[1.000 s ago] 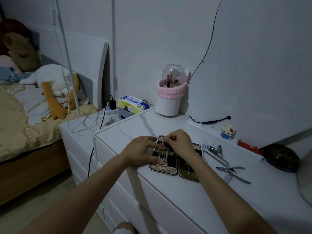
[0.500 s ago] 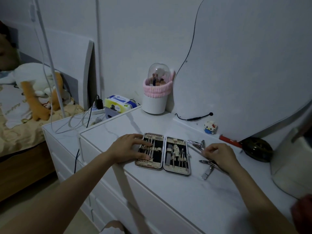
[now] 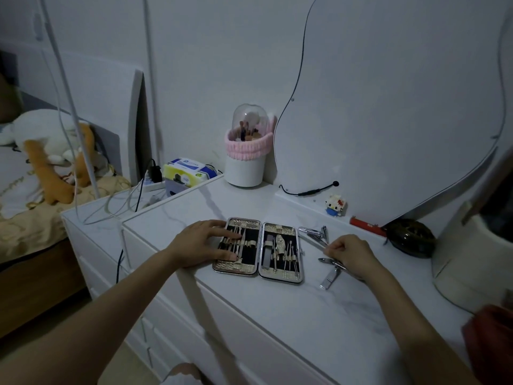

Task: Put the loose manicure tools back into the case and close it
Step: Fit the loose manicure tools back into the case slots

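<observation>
Fingers of the left hand [image 3: 204, 243] lie spread flat on the open case [image 3: 258, 249]. Right hand [image 3: 350, 254] pinches a thin loose tool [image 3: 316, 243]; next, slide it into a slot.

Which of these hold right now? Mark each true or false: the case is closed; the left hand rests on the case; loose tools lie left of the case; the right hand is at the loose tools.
1. The case is closed. False: it lies open and flat.
2. The left hand rests on the case's left half. True.
3. The loose tools lie left of the case. False: they lie to its right.
4. The right hand is at the loose tools. True.
</observation>
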